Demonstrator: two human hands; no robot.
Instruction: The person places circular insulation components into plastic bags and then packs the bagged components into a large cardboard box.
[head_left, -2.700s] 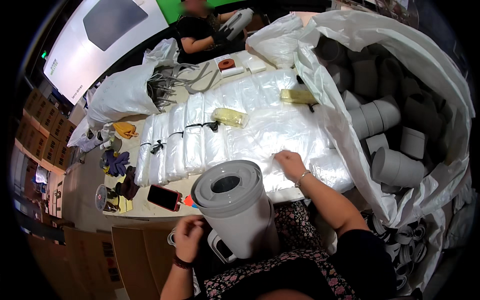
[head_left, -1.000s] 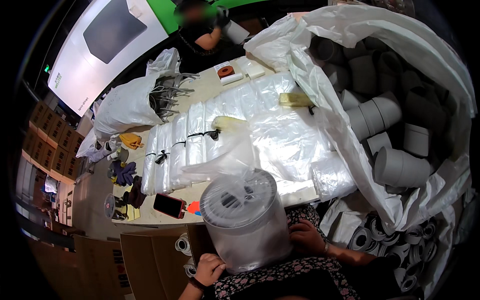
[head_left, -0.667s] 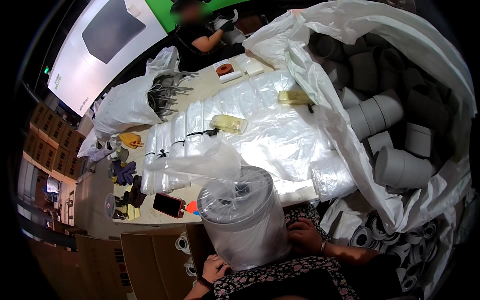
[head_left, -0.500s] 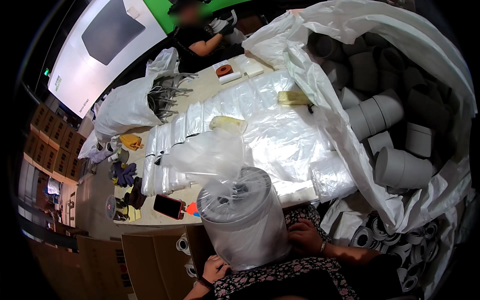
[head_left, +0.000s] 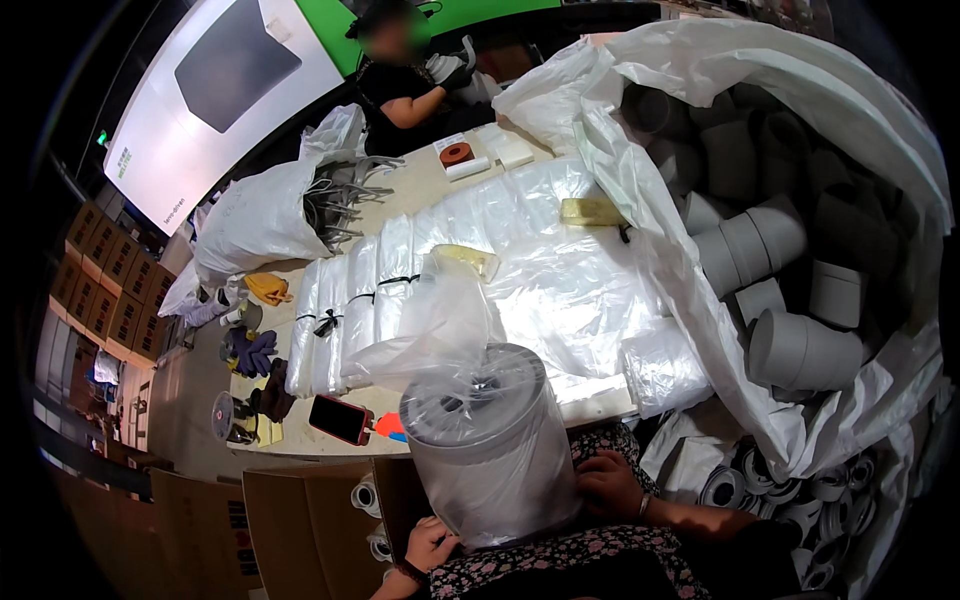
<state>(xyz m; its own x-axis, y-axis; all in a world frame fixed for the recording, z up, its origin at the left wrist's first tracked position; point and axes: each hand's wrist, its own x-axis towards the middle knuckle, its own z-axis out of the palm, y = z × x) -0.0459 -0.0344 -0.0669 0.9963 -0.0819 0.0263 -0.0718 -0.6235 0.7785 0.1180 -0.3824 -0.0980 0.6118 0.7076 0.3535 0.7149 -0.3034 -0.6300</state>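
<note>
A large grey cylindrical pipe fitting [head_left: 485,470] stands in a clear plastic bag in front of my body. The loose top of the clear bag [head_left: 440,320] rises above it and leans toward the table. My left hand [head_left: 430,543] is at the lower left of the bagged fitting, its fingers curled against the bag's bottom edge. Against the lower right side rests my right hand [head_left: 610,485], fingers bent on the plastic; their tips are partly hidden.
Stacks of folded clear bags [head_left: 560,270] cover the table [head_left: 400,170]. At right, a white woven sack [head_left: 690,330] holds grey pipe fittings [head_left: 805,345]. An open cardboard box [head_left: 300,530] stands at lower left. A phone [head_left: 340,419] lies near the table edge. Another person [head_left: 405,95] works across.
The loose bag top has sunk and narrowed a little, uncovering more of the folded bags behind it. The view has shifted slightly. Both hands stay at the fitting's sides.
</note>
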